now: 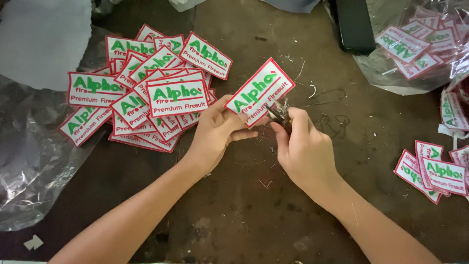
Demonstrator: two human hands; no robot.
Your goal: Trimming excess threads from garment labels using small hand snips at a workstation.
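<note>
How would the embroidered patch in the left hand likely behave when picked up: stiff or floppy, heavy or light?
Probably fairly stiff: the patch stays flat though the left hand pinches only its lower edge. Likely light, since fingertips alone carry it. Being flat and rectangular, it should not roll; those in the pile lie overlapped.

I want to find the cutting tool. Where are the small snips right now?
In the head view, the small snips are in the right hand, just right of centre, at the lower edge of the patch the left hand holds.

A heap of embroidered patches (146, 93) lies on the brown table (244, 205), near crumpled clear plastic sheeting (29, 166) and a bagged batch (420, 44).
</note>
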